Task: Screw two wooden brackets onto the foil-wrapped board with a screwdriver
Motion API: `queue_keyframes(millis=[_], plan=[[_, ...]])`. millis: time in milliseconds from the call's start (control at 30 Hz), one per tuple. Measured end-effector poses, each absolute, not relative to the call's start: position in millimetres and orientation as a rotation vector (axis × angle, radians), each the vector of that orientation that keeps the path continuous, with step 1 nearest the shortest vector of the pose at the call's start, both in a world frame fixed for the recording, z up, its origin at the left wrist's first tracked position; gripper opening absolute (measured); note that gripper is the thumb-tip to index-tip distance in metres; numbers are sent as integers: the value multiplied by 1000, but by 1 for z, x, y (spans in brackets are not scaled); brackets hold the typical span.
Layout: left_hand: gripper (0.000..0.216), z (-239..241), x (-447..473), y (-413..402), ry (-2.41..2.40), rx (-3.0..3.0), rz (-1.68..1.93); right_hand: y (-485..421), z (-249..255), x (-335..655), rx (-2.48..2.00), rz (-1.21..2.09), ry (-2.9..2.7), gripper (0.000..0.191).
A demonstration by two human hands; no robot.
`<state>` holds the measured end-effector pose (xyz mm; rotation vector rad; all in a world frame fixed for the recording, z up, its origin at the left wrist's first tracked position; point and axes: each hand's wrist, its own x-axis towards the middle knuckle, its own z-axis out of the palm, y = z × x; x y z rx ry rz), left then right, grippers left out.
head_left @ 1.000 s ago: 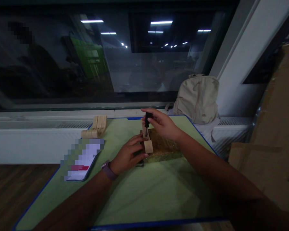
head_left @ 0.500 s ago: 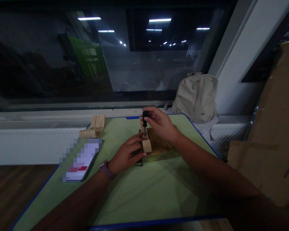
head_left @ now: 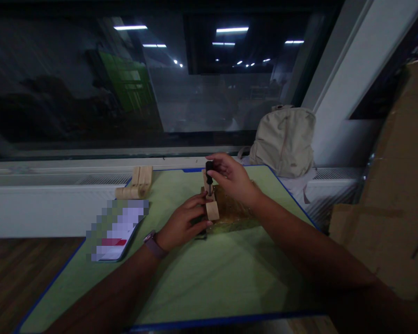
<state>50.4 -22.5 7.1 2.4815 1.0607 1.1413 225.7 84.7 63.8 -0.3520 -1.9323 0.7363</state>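
My right hand (head_left: pixel 231 180) is closed round the black handle of a small screwdriver (head_left: pixel 209 172), held upright with its tip down on a pale wooden piece (head_left: pixel 212 205). My left hand (head_left: pixel 184 221) grips that wooden piece from the left, fingers wrapped on its side, a watch on the wrist. The wooden piece rests on the green mat (head_left: pixel 202 273), against a clear plastic bag (head_left: pixel 235 209) lying under my right wrist. A small dark object sits under my left fingers; I cannot make it out.
Two more curved wooden parts (head_left: pixel 136 184) lie at the mat's far left corner. A phone (head_left: pixel 115 230) lies at the mat's left edge. A beige backpack (head_left: pixel 284 141) sits on the sill at the right, cardboard boxes (head_left: pixel 397 185) beyond. A dark window runs behind.
Both hands stay on the wooden piece and screwdriver; the right hand's fingers have shifted slightly round the handle. The view has tilted a little.
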Motion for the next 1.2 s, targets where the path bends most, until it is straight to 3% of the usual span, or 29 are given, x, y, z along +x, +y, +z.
queue_keyframes(millis=[200, 433, 700, 967, 1200], plan=[[28, 7, 50, -23, 1067, 2492, 1116, 78, 74, 231, -319, 392, -2015, 20], [28, 11, 52, -24, 1054, 2458, 1120, 89, 70, 230, -299, 766, -1970, 23], [30, 7, 49, -23, 1078, 2466, 1091, 78, 80, 234, -378, 375, -2028, 15], [29, 9, 50, -24, 1061, 2458, 1104, 80, 73, 230, -326, 670, -1983, 23], [28, 8, 50, -24, 1077, 2441, 1101, 77, 80, 235, -346, 369, -2064, 17]])
